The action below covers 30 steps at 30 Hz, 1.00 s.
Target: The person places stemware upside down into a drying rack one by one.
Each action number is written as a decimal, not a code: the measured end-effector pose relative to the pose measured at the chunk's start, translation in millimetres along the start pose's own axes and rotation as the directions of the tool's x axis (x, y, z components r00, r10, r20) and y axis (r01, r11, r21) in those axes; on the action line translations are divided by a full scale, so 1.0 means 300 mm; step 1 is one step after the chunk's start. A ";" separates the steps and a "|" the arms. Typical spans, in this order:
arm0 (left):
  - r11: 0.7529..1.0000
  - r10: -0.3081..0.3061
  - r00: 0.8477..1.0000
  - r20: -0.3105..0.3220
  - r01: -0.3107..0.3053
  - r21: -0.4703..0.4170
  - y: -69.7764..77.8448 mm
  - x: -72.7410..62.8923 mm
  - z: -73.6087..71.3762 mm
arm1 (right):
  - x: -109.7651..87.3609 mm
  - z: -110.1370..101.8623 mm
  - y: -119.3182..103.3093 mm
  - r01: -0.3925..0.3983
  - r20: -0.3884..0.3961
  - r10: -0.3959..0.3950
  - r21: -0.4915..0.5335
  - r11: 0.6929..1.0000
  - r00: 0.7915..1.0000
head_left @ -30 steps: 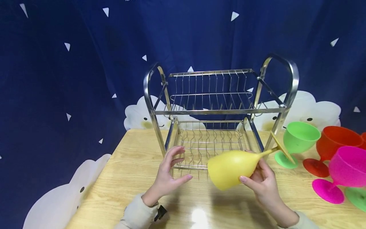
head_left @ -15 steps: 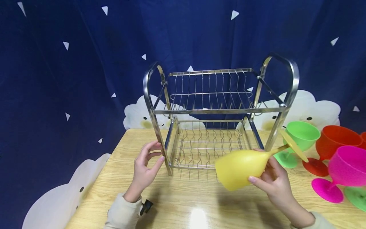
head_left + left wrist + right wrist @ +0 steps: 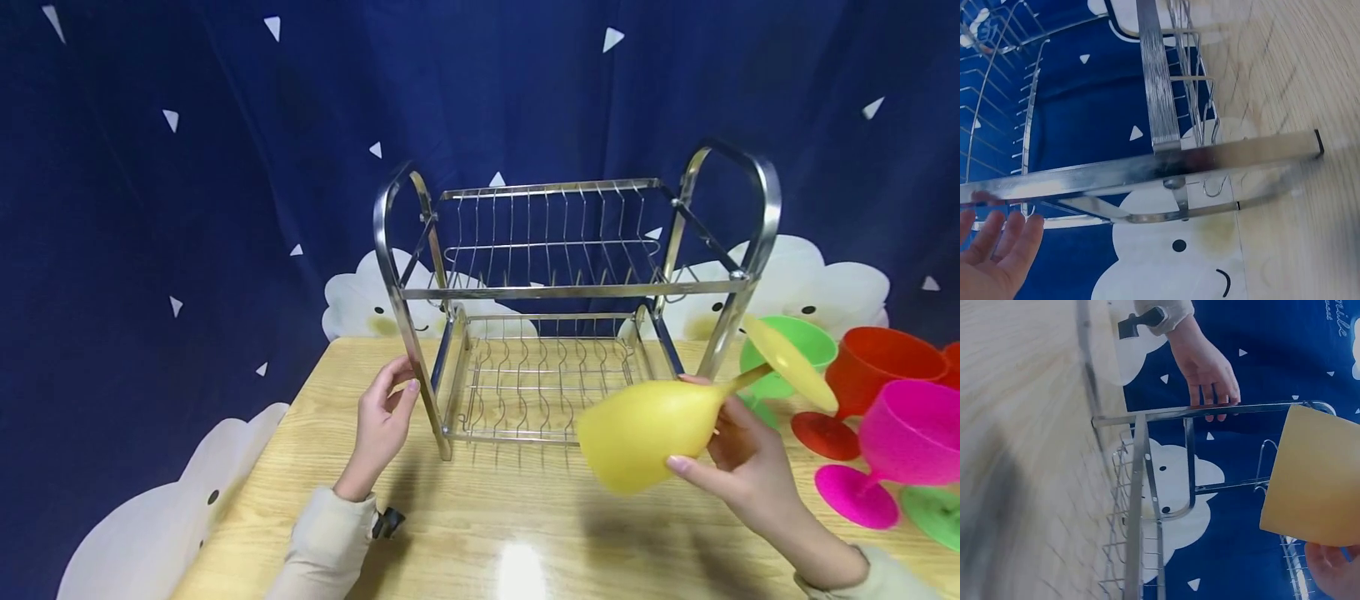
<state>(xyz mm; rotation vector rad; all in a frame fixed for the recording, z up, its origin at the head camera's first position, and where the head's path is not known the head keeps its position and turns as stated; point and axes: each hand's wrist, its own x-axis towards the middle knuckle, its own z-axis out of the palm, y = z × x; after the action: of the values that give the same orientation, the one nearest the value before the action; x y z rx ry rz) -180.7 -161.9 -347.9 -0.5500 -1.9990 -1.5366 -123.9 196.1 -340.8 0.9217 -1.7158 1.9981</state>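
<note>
My left grip (image 3: 381,425) is beside the left front post of the dish rack (image 3: 577,292), fingers fairly straight and loose, nothing held in them; I can't tell whether the fingertips actually press the metal. In front of the rack's right half, above the bench (image 3: 480,517), the yellow goblet (image 3: 652,433) lies tipped in the air, mouth to the left, foot to the right. My right grip (image 3: 750,475) pinches its bowl, thumb on the near side, fingers around behind. To the right of the rack stand a green goblet (image 3: 813,342), partly hidden by the yellow foot, then a red goblet (image 3: 885,367) and a pink goblet (image 3: 907,433). I judge the step in hand as lining the yellow goblet up with the rack; the next move seems to call for a steady rack and a turned wrist.
</note>
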 end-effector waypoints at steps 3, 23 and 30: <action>1.000 0.008 1.000 -0.006 -0.008 -0.008 -0.006 0.002 0.012 | 0.018 -0.002 -0.020 -0.002 0.015 0.002 -0.020 1.000 1.000; 0.997 0.030 1.000 -0.004 -0.030 0.074 -0.014 0.020 0.021 | 0.188 -0.004 -0.169 0.131 0.190 -0.131 0.015 0.991 0.973; 0.997 0.029 1.000 -0.007 -0.028 0.071 -0.014 0.020 0.020 | 0.247 0.006 -0.227 0.140 0.224 -0.135 -0.007 0.990 0.965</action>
<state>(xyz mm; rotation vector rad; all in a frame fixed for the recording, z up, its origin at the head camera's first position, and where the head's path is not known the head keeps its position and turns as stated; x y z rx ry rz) -189.0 -157.3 -348.2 -0.5408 -2.0231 -1.4427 -133.8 197.5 -240.8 1.2630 -1.7305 1.8404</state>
